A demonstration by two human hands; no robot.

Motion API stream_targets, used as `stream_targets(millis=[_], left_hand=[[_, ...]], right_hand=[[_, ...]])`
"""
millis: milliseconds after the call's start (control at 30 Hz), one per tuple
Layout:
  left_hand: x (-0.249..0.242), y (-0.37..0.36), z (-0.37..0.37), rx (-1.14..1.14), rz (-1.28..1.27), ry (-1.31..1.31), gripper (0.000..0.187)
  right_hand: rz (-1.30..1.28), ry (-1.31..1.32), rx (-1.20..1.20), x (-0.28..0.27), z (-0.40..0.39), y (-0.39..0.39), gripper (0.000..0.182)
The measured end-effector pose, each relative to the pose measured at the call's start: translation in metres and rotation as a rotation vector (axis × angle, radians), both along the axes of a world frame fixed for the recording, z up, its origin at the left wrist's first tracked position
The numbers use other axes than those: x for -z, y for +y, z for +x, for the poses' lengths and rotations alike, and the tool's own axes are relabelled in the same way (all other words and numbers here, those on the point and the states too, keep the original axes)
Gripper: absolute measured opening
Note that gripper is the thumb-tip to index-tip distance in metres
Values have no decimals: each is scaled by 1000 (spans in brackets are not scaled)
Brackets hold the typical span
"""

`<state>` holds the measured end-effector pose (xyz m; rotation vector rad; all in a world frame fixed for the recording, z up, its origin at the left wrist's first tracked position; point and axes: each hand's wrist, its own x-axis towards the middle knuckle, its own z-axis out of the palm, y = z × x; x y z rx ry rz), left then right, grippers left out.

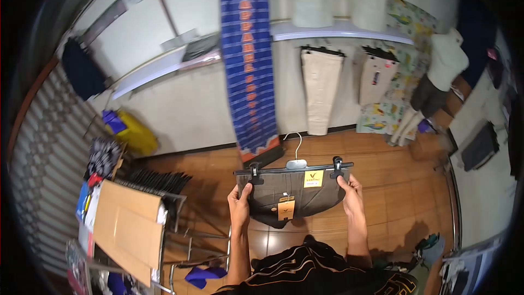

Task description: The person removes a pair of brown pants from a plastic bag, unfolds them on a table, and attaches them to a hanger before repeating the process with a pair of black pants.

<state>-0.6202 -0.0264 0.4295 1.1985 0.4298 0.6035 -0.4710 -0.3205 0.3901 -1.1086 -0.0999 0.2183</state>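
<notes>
Dark grey-brown trousers [267, 194] hang by the waistband from a black clip hanger [295, 170] with a metal hook, held out in front of my body. My left hand [239, 203] grips the left side, its thumb just below the left clip. On the other side my right hand [352, 191] is closed on the edge, thumb by the right clip. A yellow label [313, 179] sits at the waistband, and an orange-tan tag [286, 208] dangles lower down. Fingers behind the cloth are hidden.
Beige trousers [322, 90] and a second pair [377, 79] hang beneath a wall shelf [344, 33]. A blue banner [246, 60] reaches the floor. Cardboard [128, 224] lies on a rack at left, beside several black hangers [158, 180]. A mannequin [445, 65] stands right.
</notes>
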Motion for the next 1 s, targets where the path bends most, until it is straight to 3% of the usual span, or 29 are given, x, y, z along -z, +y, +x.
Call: stream_targets(millis=[233,400,633,1000], left_hand=[[32,-88,132,218,-94,-21,19],[37,-110,210,323,-40,-27,18],[43,-101,330,383,27,-62,20],[15,-53,513,414,99,-79,27]], right_hand=[[-94,-2,262,-9,64,-103,17],[-196,-58,346,-17,124,-134,16],[-296,-80,404,-22,233,-131,8],[-245,-44,362,-14,411,-94,18]])
